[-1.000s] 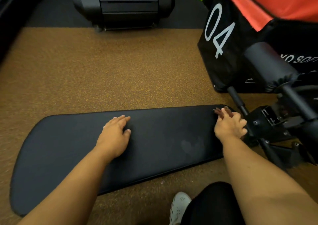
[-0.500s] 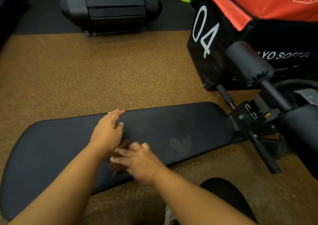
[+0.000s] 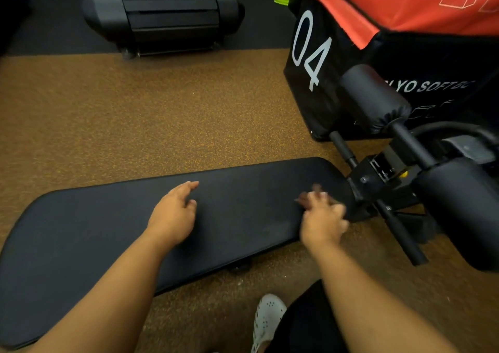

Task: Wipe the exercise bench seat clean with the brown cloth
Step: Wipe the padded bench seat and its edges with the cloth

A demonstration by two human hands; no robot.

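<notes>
Flatly, left hand [image 3: 172, 217] spread on matte padded bench seat [image 3: 243, 212], right hand [image 3: 321, 217] pinching crumpled brown cloth [image 3: 306, 198]

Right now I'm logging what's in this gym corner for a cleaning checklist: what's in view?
Bench seat: one, black, lying across brown floor.
Brown cloth: one, mostly hidden under right hand, near seat's right end.
Foam rollers: two, black, on bench frame at right.
Soft box: one, black and red, marked 04, top right.
Treadmill: one, black, top.
Shoe: one, white, bottom.
Left hand: flat on seat.
Right hand: gripping cloth, blurred.
</notes>
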